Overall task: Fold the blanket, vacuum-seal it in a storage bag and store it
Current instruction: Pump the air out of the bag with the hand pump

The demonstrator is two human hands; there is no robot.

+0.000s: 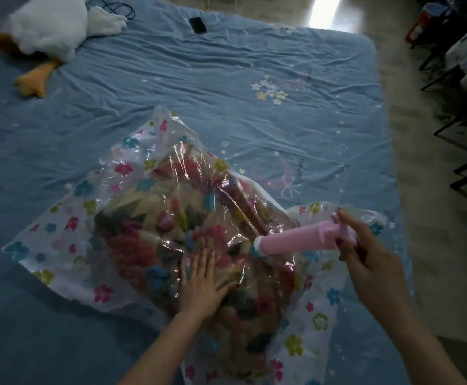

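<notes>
Two hands work the storage bag (68,240) lying on the bed (199,79): the left hand (201,287) presses flat, fingers straight, on the bagged blanket (154,234). Right hand (365,262) grips the handle of the pink pump (290,241) seated at the valve. Judged best practice: hold the pump square to the valve and keep pressing evenly.

I see a folded floral blanket (171,234) sealed inside a clear flower-printed storage bag (68,240), lying flat near centre, pink hand pump (296,240) angled on its right side
</notes>
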